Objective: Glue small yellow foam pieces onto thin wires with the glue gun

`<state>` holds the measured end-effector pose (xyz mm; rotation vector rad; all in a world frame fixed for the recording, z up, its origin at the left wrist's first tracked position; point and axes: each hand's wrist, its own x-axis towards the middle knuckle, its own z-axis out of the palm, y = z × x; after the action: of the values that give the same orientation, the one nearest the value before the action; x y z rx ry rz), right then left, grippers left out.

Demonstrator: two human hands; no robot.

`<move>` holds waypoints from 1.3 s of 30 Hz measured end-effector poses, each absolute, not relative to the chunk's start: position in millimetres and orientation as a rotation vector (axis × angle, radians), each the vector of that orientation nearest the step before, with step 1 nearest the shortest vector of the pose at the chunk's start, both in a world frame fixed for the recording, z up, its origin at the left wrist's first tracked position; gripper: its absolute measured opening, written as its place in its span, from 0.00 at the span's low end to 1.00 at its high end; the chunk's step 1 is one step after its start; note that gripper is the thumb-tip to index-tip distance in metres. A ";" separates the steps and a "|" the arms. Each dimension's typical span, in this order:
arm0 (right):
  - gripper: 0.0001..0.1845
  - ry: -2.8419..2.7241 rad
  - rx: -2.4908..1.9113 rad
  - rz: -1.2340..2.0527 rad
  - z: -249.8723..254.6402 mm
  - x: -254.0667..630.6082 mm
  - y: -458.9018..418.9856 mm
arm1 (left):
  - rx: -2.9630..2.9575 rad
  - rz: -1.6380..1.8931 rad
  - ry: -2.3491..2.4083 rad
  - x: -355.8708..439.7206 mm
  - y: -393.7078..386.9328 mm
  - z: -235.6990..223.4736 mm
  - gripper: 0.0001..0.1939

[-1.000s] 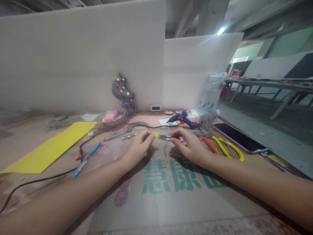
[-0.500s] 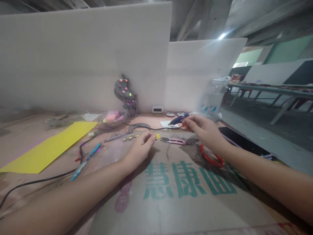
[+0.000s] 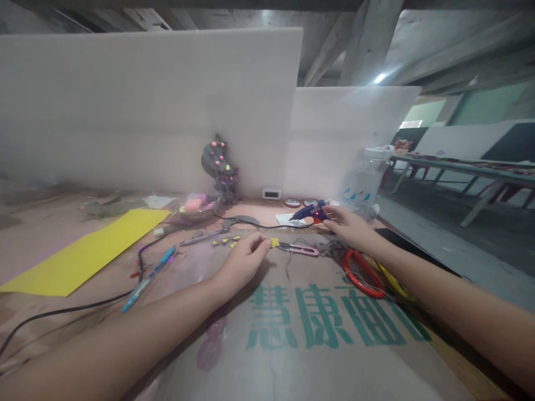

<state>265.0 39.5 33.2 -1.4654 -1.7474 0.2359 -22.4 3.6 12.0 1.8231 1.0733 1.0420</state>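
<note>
Left hand (image 3: 246, 257): thumb and forefinger pinch the yellow piece, low over the mat (image 3: 292, 370), near the middle of the scene.
Yellow piece (image 3: 275, 243): at the left fingertips, its right side showing, close by the snips' blades. It looks small and light; a gentle hold by one edge should keep it flat and the fingers clear.
Right hand (image 3: 351, 225): reaches to the far side, fingers curved at the glue gun's right end; I cannot tell whether they grip it or only touch it.
Glue gun (image 3: 310, 210): nozzle to the left, over the paper (image 3: 284, 219), red light on. Treat the tip as hot; a full grip on the handle would steady it better than fingertips.
Cable (image 3: 267, 226): runs between the gun and the yellow piece; best given slack and kept off the small parts.
Snips (image 3: 303, 250): pink-handled, lying just right of the yellow piece, with grey thread (image 3: 330, 246) beside them. Both could snag a low-passing hand, so a raised path seems safer.
</note>
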 end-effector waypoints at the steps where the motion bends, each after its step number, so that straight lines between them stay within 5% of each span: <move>1: 0.19 -1.739 -1.475 0.240 30.9 267.1 41.5 | 1.825 1.038 1.078 -22.4 3.3 12.3 0.13; 7: 0.16 -1.669 -1.598 0.078 28.2 271.6 42.9 | 1.834 1.039 1.083 -22.1 2.3 13.0 0.13; 14: 0.28 -1.796 -1.544 0.335 22.8 272.2 47.2 | 1.825 1.018 1.059 -21.8 4.3 10.6 0.13; 33: 0.14 -1.838 -1.924 0.140 50.4 247.2 64.9 | 1.802 0.958 1.069 -21.7 3.2 13.4 0.14; 39: 0.16 -1.767 -1.736 0.420 70.5 238.4 27.7 | 1.812 0.961 1.060 -20.7 2.3 14.0 0.13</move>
<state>238.4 27.7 70.5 -1.7358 -1.7668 0.4199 -20.7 2.3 14.0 1.8117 1.0603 0.9609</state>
